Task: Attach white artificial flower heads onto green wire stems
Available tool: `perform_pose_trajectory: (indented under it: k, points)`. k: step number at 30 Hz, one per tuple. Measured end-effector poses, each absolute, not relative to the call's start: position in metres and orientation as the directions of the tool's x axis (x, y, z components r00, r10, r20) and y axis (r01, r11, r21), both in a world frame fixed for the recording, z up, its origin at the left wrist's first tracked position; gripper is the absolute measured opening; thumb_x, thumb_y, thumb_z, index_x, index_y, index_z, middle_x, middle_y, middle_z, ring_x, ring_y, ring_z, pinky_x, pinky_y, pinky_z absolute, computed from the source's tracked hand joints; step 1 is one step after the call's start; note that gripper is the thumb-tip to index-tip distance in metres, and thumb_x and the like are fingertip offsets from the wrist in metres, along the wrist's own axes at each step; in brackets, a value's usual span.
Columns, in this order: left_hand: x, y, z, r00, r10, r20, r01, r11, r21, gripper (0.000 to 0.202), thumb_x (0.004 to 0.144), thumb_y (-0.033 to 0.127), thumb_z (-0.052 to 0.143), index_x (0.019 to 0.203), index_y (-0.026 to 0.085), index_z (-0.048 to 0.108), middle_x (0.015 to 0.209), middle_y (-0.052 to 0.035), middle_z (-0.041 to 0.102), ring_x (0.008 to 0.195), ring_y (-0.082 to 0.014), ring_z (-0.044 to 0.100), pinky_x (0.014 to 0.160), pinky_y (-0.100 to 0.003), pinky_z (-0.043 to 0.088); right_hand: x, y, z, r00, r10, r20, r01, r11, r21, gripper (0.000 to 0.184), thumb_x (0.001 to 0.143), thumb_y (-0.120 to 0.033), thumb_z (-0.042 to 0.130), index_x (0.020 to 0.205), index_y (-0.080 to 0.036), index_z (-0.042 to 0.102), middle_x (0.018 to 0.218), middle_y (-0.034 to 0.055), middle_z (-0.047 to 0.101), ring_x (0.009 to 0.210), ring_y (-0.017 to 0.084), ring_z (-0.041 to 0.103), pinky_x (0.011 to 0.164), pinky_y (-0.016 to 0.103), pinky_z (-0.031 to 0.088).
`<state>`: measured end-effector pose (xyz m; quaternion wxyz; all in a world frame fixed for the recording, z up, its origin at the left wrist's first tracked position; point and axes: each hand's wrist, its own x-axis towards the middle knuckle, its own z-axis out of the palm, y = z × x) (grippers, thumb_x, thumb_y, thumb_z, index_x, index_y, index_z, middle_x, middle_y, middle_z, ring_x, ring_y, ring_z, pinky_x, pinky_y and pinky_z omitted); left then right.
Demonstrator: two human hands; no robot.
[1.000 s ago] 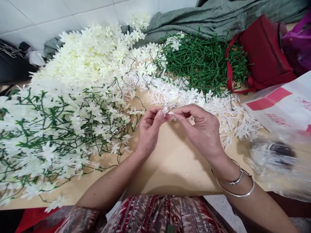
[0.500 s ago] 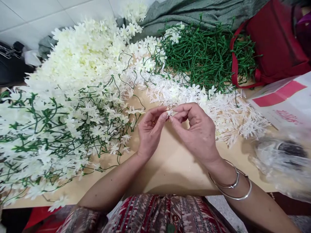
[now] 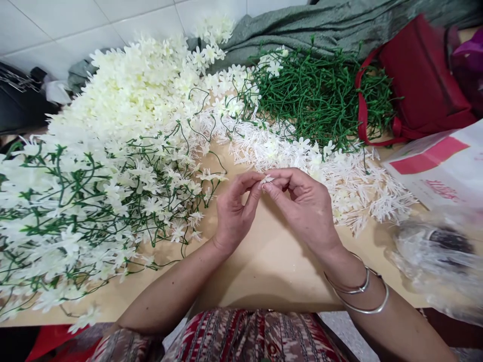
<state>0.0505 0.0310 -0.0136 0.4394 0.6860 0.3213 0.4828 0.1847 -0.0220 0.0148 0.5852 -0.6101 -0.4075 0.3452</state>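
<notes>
Between my fingertips, above the table, is a small white artificial flower piece (image 3: 267, 180). My left hand (image 3: 238, 208) pinches it from the left with thumb and forefinger. From the right, the thumb and fingers of my right hand (image 3: 306, 207) close on the same piece, and the two hands meet there. Fingers hide most of it. Just behind the hands lies a band of white stamen-like strands (image 3: 260, 146) mixed with loose petals. Left of my left hand spreads a heap of white flowers on green stems (image 3: 113, 201).
Cream-white blossoms (image 3: 132, 85) are piled at the back left. Bare green stems (image 3: 313, 95) lie at the back, beside a red bag (image 3: 422, 80). To the right are a white-and-pink paper bag (image 3: 433, 161) and a clear plastic bag (image 3: 426, 256) on the wooden table (image 3: 264, 271).
My fingers have drawn closer together around the small white flower piece, and my left fingertips have shifted slightly. The view has tilted a little; the heaps look unchanged.
</notes>
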Motion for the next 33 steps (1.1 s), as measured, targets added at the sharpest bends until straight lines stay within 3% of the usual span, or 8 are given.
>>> perform_pose_trajectory:
  k: [5, 12, 15, 19, 24, 28, 30, 33]
  points:
    - [0.051, 0.027, -0.012, 0.347, 0.856, 0.383, 0.016, -0.414, 0.91, 0.014, 0.104, 0.025, 0.066, 0.117, 0.023, 0.07, 0.105, -0.0044, 0.077, 0.096, -0.0129, 0.077, 0.091, -0.026, 0.064, 0.187, -0.024, 0.011, 0.446, 0.891, 0.083, 0.107, 0.039, -0.994, 0.004, 0.091, -0.029, 0.077, 0.093, -0.026, 0.078, 0.087, 0.0005, 0.077, 0.08, 0.018, 0.068, 0.078, 0.037, 0.053]
    - [0.052, 0.021, -0.002, 0.355, 0.895, 0.271, -0.175, -0.221, 0.959, 0.014, 0.105, 0.032, 0.067, 0.116, 0.023, 0.069, 0.128, -0.011, 0.077, 0.123, -0.02, 0.074, 0.104, -0.035, 0.063, 0.19, -0.022, 0.008, 0.466, 0.879, 0.103, 0.02, 0.106, -0.994, 0.004, 0.09, -0.027, 0.08, 0.087, -0.027, 0.076, 0.081, -0.0021, 0.074, 0.075, 0.016, 0.067, 0.073, 0.032, 0.054]
    - [0.051, 0.024, 0.0, 0.301, 0.926, 0.228, -0.207, -0.17, 0.963, 0.015, 0.101, 0.036, 0.073, 0.109, 0.023, 0.073, 0.121, -0.0083, 0.079, 0.12, -0.0183, 0.075, 0.103, -0.032, 0.062, 0.19, -0.022, 0.007, 0.458, 0.884, 0.098, 0.003, 0.109, -0.994, 0.005, 0.089, -0.025, 0.08, 0.087, -0.026, 0.076, 0.082, -0.0019, 0.074, 0.077, 0.016, 0.067, 0.074, 0.032, 0.054]
    - [0.051, 0.029, -0.003, 0.288, 0.945, 0.153, -0.167, -0.108, 0.98, 0.02, 0.096, 0.041, 0.079, 0.104, 0.023, 0.079, 0.105, -0.0055, 0.082, 0.1, -0.0148, 0.077, 0.095, -0.028, 0.061, 0.189, -0.023, 0.006, 0.432, 0.899, 0.069, -0.02, 0.086, -0.996, 0.005, 0.088, -0.024, 0.08, 0.086, -0.028, 0.077, 0.081, -0.0027, 0.074, 0.078, 0.016, 0.068, 0.076, 0.032, 0.055]
    - [0.05, 0.03, -0.007, 0.308, 0.95, 0.049, -0.137, -0.007, 0.991, 0.026, 0.091, 0.046, 0.083, 0.095, 0.02, 0.079, 0.092, -0.0039, 0.08, 0.086, -0.0137, 0.074, 0.086, -0.027, 0.06, 0.191, -0.024, 0.005, 0.422, 0.903, 0.073, 0.041, 0.061, -0.997, 0.007, 0.09, -0.028, 0.08, 0.086, -0.026, 0.075, 0.082, -0.0026, 0.072, 0.078, 0.016, 0.066, 0.076, 0.032, 0.053]
    - [0.051, 0.03, -0.008, 0.339, 0.934, 0.116, -0.104, -0.085, 0.991, 0.025, 0.095, 0.046, 0.078, 0.097, 0.021, 0.078, 0.094, -0.0045, 0.08, 0.087, -0.0143, 0.073, 0.086, -0.028, 0.06, 0.192, -0.024, 0.007, 0.43, 0.883, 0.187, 0.155, 0.132, -0.979, 0.007, 0.093, -0.027, 0.077, 0.088, -0.026, 0.072, 0.104, 0.0025, 0.073, 0.106, 0.02, 0.069, 0.098, 0.041, 0.055]
    - [0.052, 0.029, -0.007, 0.338, 0.929, 0.149, -0.09, -0.126, 0.988, 0.024, 0.098, 0.045, 0.075, 0.102, 0.021, 0.077, 0.1, -0.0059, 0.08, 0.093, -0.0155, 0.075, 0.091, -0.031, 0.061, 0.191, -0.024, 0.009, 0.45, 0.869, 0.207, 0.131, 0.165, -0.978, 0.008, 0.094, -0.03, 0.075, 0.09, -0.026, 0.069, 0.112, 0.0056, 0.074, 0.116, 0.023, 0.07, 0.105, 0.046, 0.054]
    - [0.053, 0.029, -0.003, 0.315, 0.935, 0.162, -0.087, -0.142, 0.986, 0.024, 0.1, 0.044, 0.073, 0.109, 0.022, 0.073, 0.108, -0.0074, 0.079, 0.098, -0.0159, 0.075, 0.094, -0.031, 0.061, 0.189, -0.024, 0.009, 0.48, 0.858, 0.181, 0.054, 0.177, -0.983, 0.013, 0.094, -0.034, 0.075, 0.092, -0.026, 0.065, 0.103, 0.0057, 0.076, 0.101, 0.023, 0.073, 0.094, 0.044, 0.06]
